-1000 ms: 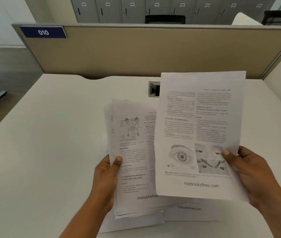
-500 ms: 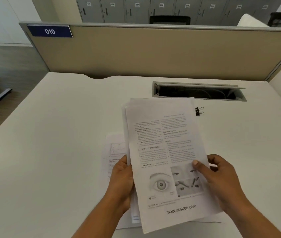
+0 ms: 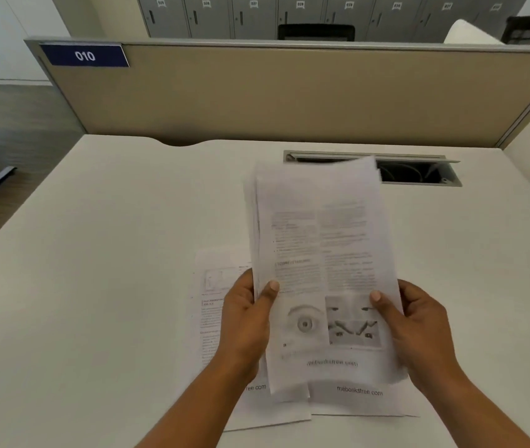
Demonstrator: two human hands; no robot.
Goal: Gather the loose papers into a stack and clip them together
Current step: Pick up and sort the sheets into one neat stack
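Mid-gather: left hand and right hand clamped on held stack above counter; next, collecting loose sheets beneath stack.

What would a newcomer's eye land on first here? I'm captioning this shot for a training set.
The sheaf of white printed pages, held up mid-frame between the left hand and right hand, its top sheet showing an eye drawing. Beneath it, two more printed sheets lie on the white desk. Upper left, a blue "010" sign marks the beige partition.
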